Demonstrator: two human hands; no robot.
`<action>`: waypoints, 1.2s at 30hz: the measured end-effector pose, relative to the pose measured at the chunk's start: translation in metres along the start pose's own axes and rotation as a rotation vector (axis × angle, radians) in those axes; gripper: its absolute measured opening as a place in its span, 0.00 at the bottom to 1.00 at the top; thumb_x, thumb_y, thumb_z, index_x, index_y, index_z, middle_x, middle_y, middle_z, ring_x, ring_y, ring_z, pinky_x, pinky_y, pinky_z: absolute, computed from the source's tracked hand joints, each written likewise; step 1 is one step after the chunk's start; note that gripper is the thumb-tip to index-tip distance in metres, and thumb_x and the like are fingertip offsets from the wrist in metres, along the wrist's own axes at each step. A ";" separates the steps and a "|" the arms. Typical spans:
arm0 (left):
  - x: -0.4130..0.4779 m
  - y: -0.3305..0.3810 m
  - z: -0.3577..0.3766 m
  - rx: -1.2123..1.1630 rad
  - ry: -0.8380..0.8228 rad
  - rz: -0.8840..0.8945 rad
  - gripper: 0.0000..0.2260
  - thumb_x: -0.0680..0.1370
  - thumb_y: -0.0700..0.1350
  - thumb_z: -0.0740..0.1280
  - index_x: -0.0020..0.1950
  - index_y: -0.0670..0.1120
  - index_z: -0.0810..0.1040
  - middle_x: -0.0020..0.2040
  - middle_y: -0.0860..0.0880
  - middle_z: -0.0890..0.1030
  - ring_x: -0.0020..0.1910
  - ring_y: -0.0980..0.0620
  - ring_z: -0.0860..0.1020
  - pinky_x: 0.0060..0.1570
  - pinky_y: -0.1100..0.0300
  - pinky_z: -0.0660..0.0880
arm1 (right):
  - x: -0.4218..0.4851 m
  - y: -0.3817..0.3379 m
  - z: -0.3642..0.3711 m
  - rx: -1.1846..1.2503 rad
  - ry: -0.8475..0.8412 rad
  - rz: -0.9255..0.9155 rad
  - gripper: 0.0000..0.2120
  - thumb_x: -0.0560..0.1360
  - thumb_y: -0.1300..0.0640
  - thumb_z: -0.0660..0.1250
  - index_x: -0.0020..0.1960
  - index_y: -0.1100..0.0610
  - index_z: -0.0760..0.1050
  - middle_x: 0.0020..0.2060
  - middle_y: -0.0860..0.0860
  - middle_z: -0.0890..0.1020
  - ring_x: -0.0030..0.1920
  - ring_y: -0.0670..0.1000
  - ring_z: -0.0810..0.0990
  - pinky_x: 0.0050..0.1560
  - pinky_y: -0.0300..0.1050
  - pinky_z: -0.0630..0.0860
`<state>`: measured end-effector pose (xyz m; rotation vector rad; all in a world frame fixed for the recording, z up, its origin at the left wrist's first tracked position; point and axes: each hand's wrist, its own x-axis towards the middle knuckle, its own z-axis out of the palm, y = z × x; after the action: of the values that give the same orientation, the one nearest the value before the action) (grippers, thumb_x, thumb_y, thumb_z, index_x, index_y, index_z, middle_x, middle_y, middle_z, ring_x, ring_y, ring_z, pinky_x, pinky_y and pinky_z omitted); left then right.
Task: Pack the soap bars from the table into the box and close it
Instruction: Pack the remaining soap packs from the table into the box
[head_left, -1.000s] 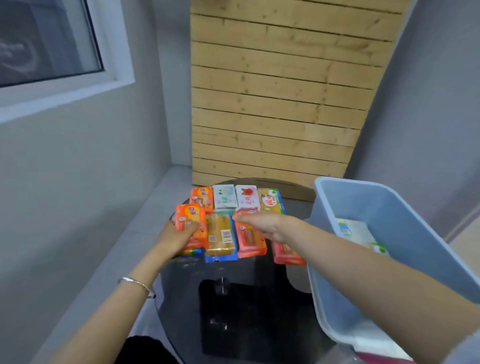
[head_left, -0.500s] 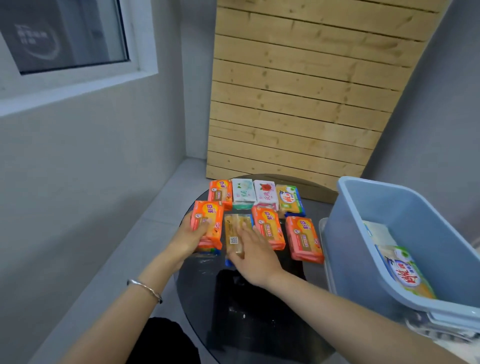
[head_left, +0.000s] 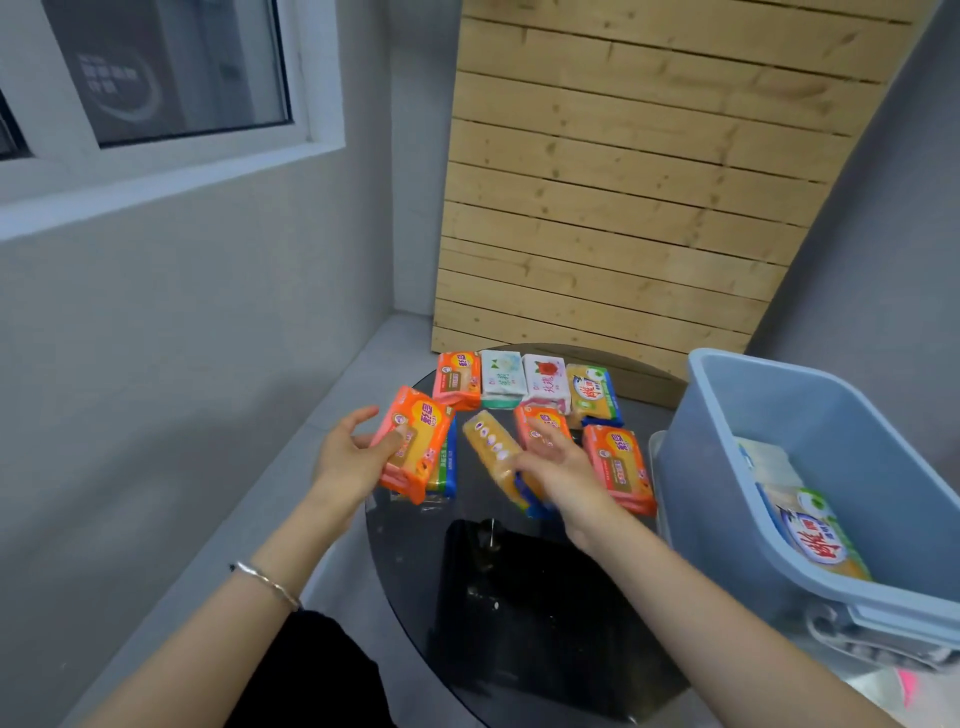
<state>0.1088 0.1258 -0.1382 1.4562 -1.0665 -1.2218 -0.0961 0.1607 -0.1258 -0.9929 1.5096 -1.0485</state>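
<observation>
Round dark glass table (head_left: 415, 561) in grey-walled corner; slatted wood panel (head_left: 623, 182)

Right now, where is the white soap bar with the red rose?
In the head view, the rose soap bar lies in the table's far row, between the white-green bar and the yellow-green bar.

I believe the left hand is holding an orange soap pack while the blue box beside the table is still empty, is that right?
Not quite: the head view shows the blue box already holds soap packs. The rest stands: the left hand holds an orange soap pack.
</observation>
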 end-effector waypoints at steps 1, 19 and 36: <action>-0.006 0.003 0.004 -0.011 -0.022 0.003 0.23 0.75 0.44 0.68 0.69 0.44 0.67 0.44 0.44 0.81 0.31 0.52 0.81 0.32 0.61 0.76 | -0.002 -0.003 -0.009 0.205 -0.034 0.089 0.30 0.73 0.61 0.68 0.72 0.49 0.65 0.67 0.50 0.74 0.60 0.52 0.76 0.49 0.43 0.76; -0.048 -0.016 0.106 0.015 -0.240 -0.075 0.20 0.78 0.43 0.65 0.69 0.46 0.68 0.52 0.43 0.82 0.45 0.48 0.83 0.49 0.51 0.80 | -0.021 0.004 -0.060 0.827 -0.162 0.058 0.29 0.67 0.60 0.69 0.68 0.58 0.70 0.57 0.58 0.81 0.53 0.56 0.82 0.58 0.54 0.76; -0.028 -0.012 0.072 0.835 -0.047 0.368 0.21 0.75 0.55 0.66 0.64 0.48 0.74 0.58 0.49 0.80 0.57 0.51 0.77 0.48 0.58 0.73 | -0.015 0.018 -0.048 0.870 -0.116 0.151 0.09 0.74 0.61 0.65 0.54 0.58 0.75 0.46 0.56 0.85 0.48 0.55 0.82 0.49 0.51 0.79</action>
<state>0.0344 0.1472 -0.1506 1.7100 -1.9159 -0.5496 -0.1422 0.1861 -0.1338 -0.3086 0.8562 -1.3284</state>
